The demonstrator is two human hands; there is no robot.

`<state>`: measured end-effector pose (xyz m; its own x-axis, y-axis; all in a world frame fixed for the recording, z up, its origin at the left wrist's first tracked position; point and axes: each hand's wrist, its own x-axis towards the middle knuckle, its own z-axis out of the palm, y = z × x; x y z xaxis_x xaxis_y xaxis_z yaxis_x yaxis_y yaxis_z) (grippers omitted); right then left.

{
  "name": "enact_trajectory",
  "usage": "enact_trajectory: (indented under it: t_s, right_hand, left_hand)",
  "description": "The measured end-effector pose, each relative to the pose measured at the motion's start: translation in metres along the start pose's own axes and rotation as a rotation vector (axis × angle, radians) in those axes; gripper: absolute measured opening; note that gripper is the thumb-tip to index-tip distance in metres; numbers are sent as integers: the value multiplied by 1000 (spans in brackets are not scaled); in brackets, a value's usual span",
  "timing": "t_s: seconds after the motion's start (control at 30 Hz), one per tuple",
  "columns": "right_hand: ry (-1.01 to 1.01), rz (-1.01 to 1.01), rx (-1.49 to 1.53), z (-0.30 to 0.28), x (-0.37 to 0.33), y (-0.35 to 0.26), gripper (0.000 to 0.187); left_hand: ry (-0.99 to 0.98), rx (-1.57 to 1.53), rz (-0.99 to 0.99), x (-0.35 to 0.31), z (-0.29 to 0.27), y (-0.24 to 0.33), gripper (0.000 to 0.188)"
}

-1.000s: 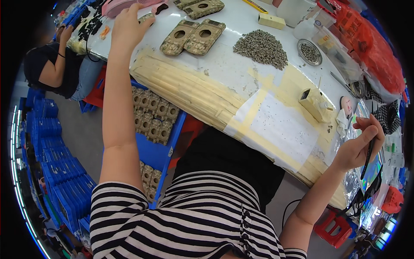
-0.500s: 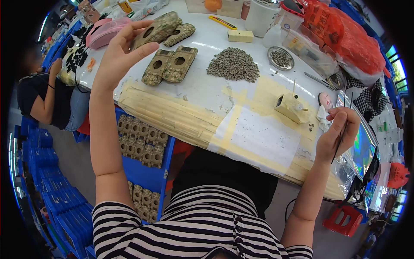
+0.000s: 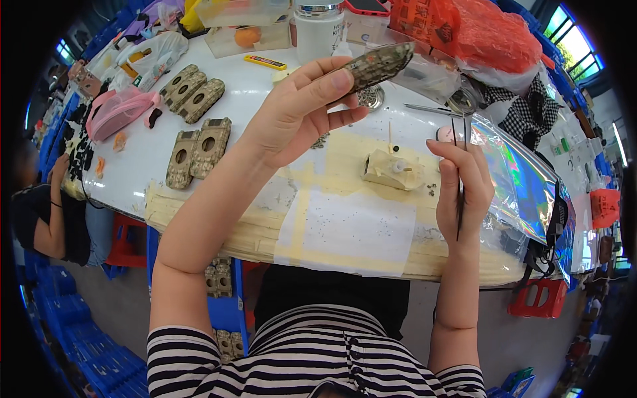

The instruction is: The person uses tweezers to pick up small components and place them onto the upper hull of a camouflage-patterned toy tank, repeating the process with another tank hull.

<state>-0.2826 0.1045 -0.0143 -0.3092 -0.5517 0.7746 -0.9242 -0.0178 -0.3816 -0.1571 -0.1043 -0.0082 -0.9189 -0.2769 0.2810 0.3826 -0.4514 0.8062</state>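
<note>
My left hand (image 3: pixel 302 109) is raised over the table, thumb and fingers closed round a camouflage-painted model tank hull (image 3: pixel 383 65), tilted with its edge toward me. In my right hand (image 3: pixel 470 189) I hold dark tweezers (image 3: pixel 459 215), their points upward. To its left stands a small tape-wrapped block (image 3: pixel 393 170) with a thin stick upright in it and tiny parts beside it. A white sheet (image 3: pixel 352 229) with scattered specks is taped in front of me. My left hand and forearm hide most of the heap of small grey parts (image 3: pixel 321 141).
One pair of camouflage hulls (image 3: pixel 211 147) lies on the left, another pair (image 3: pixel 202 101) behind it. A metal dish of small parts (image 3: pixel 373 97), a white jar (image 3: pixel 318 33) and a yellow cutter (image 3: pixel 265 62) stand farther back. Red plastic bags (image 3: pixel 491 40) fill the back right.
My left hand has carried the hull from the far left toward the middle right, above the heap. My right hand still holds the tweezers, more upright. The view has swung to the right.
</note>
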Motion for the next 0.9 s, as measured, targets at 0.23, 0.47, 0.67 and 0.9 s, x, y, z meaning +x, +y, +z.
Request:
enact_trajectory:
  t_s: [0.23,0.47,0.67,0.9]
  right_hand:
    - [-135,-22,-111,-1,-8,3,22]
    - [-198,33,-98,5,-10,5,20]
    - [-93,19,-138,-2,-4,-1,17]
    - [61,95,249,-10,7,-27,12]
  left_hand:
    - [202,-264,-80,-25,2,-18,34]
    - [282,-339,-159,-23,12,-18,31]
    - [266,-341,-236,-26,14,-21,30]
    - [209,-302,-317,-32,17,-24,37]
